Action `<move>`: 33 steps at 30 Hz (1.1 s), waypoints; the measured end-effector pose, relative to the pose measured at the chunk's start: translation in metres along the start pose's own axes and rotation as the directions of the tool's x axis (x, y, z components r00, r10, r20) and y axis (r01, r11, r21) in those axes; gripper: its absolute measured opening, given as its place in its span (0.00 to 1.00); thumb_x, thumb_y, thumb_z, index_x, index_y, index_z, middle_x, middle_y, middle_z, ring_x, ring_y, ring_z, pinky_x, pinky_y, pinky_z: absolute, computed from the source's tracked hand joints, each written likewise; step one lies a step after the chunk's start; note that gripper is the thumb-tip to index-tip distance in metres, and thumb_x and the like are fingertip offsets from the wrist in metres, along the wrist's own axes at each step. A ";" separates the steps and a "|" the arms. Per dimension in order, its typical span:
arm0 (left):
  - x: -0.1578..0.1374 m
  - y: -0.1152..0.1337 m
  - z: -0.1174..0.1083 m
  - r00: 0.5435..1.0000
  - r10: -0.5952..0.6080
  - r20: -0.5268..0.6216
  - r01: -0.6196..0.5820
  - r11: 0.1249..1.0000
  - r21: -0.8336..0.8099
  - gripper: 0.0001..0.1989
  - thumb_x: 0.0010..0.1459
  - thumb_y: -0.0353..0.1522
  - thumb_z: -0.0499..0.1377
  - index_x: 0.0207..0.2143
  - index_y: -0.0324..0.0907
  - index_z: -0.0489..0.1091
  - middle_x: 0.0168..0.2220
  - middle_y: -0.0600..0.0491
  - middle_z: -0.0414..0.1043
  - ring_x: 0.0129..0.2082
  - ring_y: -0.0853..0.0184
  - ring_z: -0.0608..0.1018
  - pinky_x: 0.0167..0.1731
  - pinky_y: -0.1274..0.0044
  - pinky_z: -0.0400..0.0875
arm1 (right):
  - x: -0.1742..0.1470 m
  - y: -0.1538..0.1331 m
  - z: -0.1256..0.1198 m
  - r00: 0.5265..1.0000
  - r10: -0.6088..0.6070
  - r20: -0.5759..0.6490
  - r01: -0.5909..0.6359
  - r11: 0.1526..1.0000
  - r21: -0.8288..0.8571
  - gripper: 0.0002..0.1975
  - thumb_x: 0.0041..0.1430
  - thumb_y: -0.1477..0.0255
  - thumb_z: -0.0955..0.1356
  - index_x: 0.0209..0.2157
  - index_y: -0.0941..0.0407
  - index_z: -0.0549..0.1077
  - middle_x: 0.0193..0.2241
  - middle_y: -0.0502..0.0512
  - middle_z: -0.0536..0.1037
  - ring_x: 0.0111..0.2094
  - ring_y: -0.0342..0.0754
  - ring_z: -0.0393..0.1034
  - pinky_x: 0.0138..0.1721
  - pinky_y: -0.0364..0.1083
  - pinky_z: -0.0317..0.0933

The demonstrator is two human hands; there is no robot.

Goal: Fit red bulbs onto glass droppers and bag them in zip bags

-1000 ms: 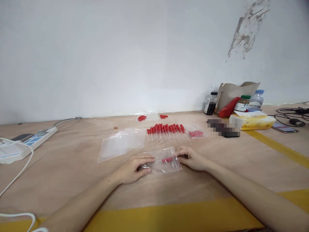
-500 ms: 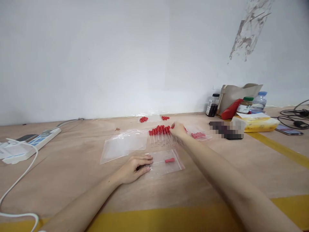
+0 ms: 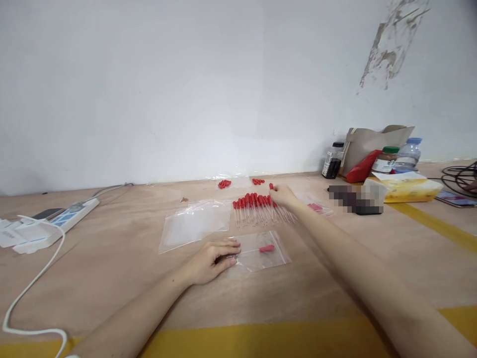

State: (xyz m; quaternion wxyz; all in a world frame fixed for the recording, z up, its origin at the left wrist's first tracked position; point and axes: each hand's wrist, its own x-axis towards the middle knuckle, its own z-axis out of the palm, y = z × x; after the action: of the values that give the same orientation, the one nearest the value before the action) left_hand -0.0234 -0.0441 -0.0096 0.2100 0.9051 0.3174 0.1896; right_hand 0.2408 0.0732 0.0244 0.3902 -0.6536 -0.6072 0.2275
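My left hand (image 3: 214, 261) lies on the left end of a clear zip bag (image 3: 249, 261), fingers stretched out and thumb apart. Inside the bag is one dropper with a red bulb (image 3: 266, 248), its thin stem pointing left. My right hand (image 3: 283, 195) is closed in a pinch on a dropper (image 3: 271, 187); only the red bulb shows above the fingers. Below and left of it, a row of red-bulbed droppers (image 3: 253, 201) lies with clear stems toward me. My right hand and wrist partly cover the row's right end.
Flat clear bags (image 3: 197, 223) lie to the left. Loose red bulbs (image 3: 224, 184) and more red bulbs (image 3: 258, 181) sit near the wall; a bag with red pieces (image 3: 316, 207) lies right. A power strip (image 3: 55, 228), dark bottle (image 3: 333, 161) and tissue pack (image 3: 410, 189) stand at the sides.
My right hand has lifted slightly away from the row, and a red bulb now shows above its fingers. My left hand stays on the bag. The view has shifted slightly.
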 end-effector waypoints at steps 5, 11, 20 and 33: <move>0.003 0.000 -0.001 1.000 -0.005 0.016 0.005 1.000 0.000 0.16 0.59 0.36 0.51 0.49 0.46 0.66 0.53 0.51 0.64 0.54 0.63 0.64 0.53 0.67 0.59 | -0.039 0.030 -0.048 0.997 0.017 0.076 -0.049 0.891 0.452 0.04 0.47 0.75 0.63 0.28 0.59 0.67 0.16 0.47 0.64 0.16 0.37 0.58 0.18 0.37 0.53; 0.006 0.000 0.000 1.000 -0.005 0.022 0.004 1.000 0.026 0.16 0.61 0.36 0.49 0.49 0.46 0.66 0.53 0.52 0.64 0.54 0.63 0.65 0.53 0.67 0.59 | -0.080 0.067 -0.051 0.982 0.169 -0.088 -0.038 0.630 0.776 0.20 0.38 0.74 0.68 0.35 0.54 0.58 0.21 0.44 0.69 0.18 0.38 0.63 0.18 0.37 0.58; 0.005 0.000 0.001 1.000 -0.020 0.016 0.019 0.999 0.026 0.16 0.59 0.37 0.51 0.50 0.47 0.65 0.53 0.52 0.64 0.54 0.63 0.64 0.53 0.66 0.59 | -0.097 0.067 -0.022 0.983 0.177 -0.059 -0.063 0.614 0.787 0.21 0.41 0.75 0.67 0.38 0.52 0.57 0.21 0.41 0.65 0.18 0.39 0.65 0.20 0.40 0.61; 0.005 0.004 -0.001 0.999 -0.038 0.004 0.038 0.997 0.072 0.19 0.59 0.37 0.51 0.53 0.49 0.61 0.53 0.54 0.64 0.53 0.63 0.65 0.52 0.67 0.60 | -0.113 0.056 -0.025 0.950 0.007 0.313 -0.208 0.762 0.613 0.07 0.45 0.73 0.68 0.28 0.58 0.67 0.26 0.51 0.73 0.24 0.40 0.67 0.30 0.42 0.64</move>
State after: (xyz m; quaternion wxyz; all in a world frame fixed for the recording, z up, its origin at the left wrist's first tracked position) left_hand -0.0182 -0.0438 -0.0058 0.1816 0.9064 0.3406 0.1715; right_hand 0.2767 -0.0403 -0.0252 0.4809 -0.4751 -0.5053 0.5364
